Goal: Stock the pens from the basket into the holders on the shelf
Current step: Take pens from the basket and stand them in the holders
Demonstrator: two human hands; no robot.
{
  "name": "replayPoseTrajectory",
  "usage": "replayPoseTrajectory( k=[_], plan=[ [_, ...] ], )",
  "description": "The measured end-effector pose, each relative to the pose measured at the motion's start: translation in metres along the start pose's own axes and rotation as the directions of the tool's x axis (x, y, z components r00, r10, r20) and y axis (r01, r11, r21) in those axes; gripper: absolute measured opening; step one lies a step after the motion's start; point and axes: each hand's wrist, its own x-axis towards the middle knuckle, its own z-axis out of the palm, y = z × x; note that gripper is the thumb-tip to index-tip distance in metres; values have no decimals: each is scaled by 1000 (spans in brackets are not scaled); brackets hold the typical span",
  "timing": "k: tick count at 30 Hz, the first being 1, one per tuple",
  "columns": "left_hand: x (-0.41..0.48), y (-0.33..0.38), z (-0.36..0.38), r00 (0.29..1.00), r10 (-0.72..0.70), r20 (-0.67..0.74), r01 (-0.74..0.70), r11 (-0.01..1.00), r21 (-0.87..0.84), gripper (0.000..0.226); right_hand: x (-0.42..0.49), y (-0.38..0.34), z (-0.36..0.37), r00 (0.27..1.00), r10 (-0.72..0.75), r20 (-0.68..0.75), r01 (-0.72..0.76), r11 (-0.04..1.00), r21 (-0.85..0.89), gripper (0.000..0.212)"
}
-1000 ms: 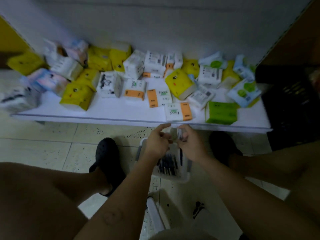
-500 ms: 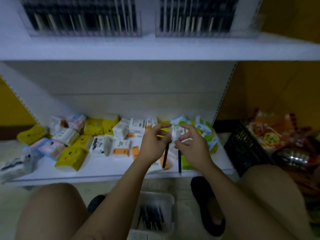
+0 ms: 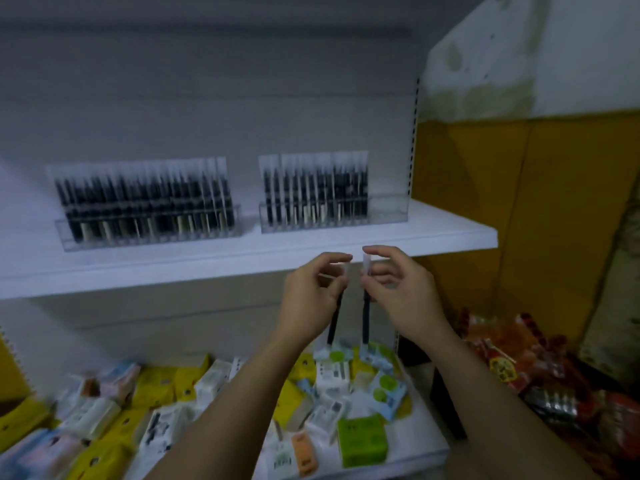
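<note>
Holding one pen in each hand, I see both pens upright just below the front edge of the shelf (image 3: 433, 233). My left hand (image 3: 311, 296) pinches the left pen (image 3: 335, 320) near its top, with thumb and fingers curled round it. My right hand (image 3: 401, 292) pinches the right pen (image 3: 365, 317) in the same way, and a pale cap shows above the fingers. The two pens hang side by side, near each other but apart, with their black barrels pointing down.

On the shelf, toward its back edge, stand two clear holders. The left holder (image 3: 149, 233) is nearer the left side and the right holder (image 3: 384, 213) is nearer the right edge. Both carry rows of dark pens standing upright, but the picture is blurred and I cannot count them.

Under my arms is the lower shelf (image 3: 415, 445), with many small packets (image 3: 362, 441) in yellow, white, blue and green lying in disorder. Past the right edge of this shelf lie red and orange snack bags (image 3: 502, 365), in front of a yellow wall (image 3: 554, 202).
</note>
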Motion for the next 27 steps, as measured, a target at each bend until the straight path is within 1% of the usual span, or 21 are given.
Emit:
replayPoseTrajectory(
  k=[2,6,8,11,15,20,23,27],
  plan=[
    [21,20,0,999,50,-16,-49,998,44,28,18,-13,-15,1000,-17,-14,17,1000,24,32],
    [64,57,1,994,105,-14,-105,994,18,25,58,-36,-43,996,-58,-69,61,998,33,37],
    [85,72,2,991,136,-16,-135,991,14,26,77,-43,-55,993,-79,-83,83,995,51,38],
    [113,88,5,979,206,-6,-205,976,71,30,103,-48,-70,988,-120,-94,127,989,78,38],
    [148,99,14,977,209,40,-212,971,106,27,137,-45,-82,981,-147,-125,159,983,91,38],
    [186,99,28,977,212,-2,-209,967,148,21,175,-34,-86,976,-155,-154,173,979,110,40],
    [206,97,33,968,249,-13,-242,952,190,20,198,-25,-87,971,-156,-182,175,980,96,36],
    [233,96,38,951,308,11,-301,922,242,18,230,-18,-87,962,-170,-214,190,978,81,35]
  ],
)
